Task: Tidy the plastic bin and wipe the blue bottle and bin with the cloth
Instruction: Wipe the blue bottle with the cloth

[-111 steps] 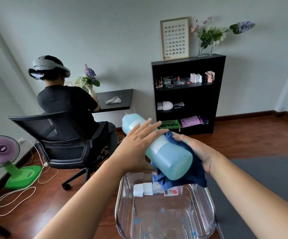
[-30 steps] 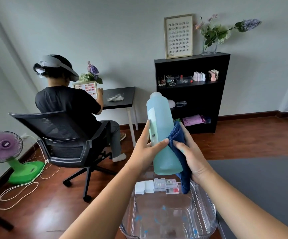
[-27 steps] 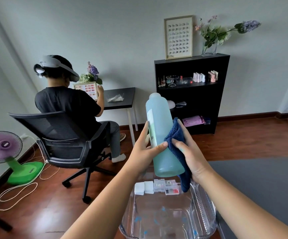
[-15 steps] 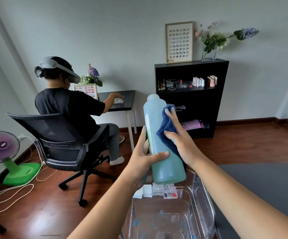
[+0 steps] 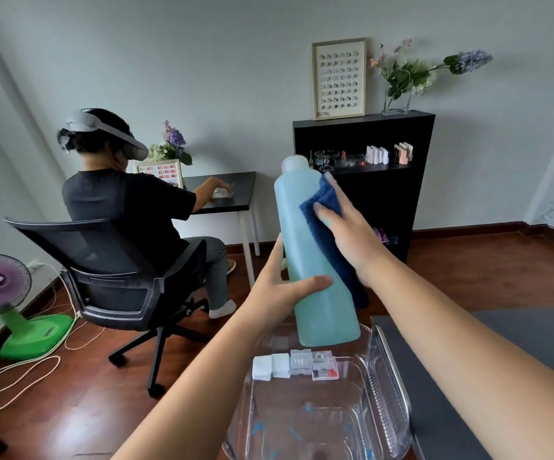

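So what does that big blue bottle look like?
The blue bottle is tall, smooth plastic, pale blue-green all the way up, with a small rounded cap that looks blurry. It is in the air above the clear bin, nearly upright and tipped a little. The left hand grips its lower part, thumb across the front. The right hand presses a dark blue cloth against its upper side. No label shows on this side.

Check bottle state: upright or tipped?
Nearly upright, slight lean: blue bottle has cap end up, base over the clear bin. Left hand grips it low; right hand presses the cloth on it.
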{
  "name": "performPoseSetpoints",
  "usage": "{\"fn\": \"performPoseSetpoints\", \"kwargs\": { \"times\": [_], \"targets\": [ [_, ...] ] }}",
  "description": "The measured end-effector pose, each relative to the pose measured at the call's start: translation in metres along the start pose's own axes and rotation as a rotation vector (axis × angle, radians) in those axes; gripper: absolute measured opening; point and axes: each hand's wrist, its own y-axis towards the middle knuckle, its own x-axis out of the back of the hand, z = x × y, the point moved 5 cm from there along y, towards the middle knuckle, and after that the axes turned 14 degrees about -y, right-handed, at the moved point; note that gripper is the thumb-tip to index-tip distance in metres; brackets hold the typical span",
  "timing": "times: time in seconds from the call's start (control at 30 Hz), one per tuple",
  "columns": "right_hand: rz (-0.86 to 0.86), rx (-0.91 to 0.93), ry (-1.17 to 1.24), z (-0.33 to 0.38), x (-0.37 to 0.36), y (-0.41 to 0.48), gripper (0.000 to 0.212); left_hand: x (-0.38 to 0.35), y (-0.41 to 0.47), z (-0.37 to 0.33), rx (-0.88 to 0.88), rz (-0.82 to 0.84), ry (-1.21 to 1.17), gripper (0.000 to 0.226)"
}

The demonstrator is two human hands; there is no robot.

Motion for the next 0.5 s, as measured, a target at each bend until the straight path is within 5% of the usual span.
{"fn": "performPoseSetpoints", "kwargs": {
  "times": [0.17,0.33,0.5],
  "targets": [
    [0.106,0.119,-0.001,0.009,-0.011,-0.003,0.053,0.006,0.001,0.000,0.031,-0.053,-0.020,0.072],
    [0.100,-0.047,0.165,-0.008,-0.003,-0.009,0.033,0.005,-0.010,0.023,0.181,0.030,-0.097,0.072],
    [0.174,-0.154,0.198,-0.036,-0.013,-0.025,0.021,0.012,-0.002,0.024,0.070,-0.111,-0.088,0.072]
  ]
}}
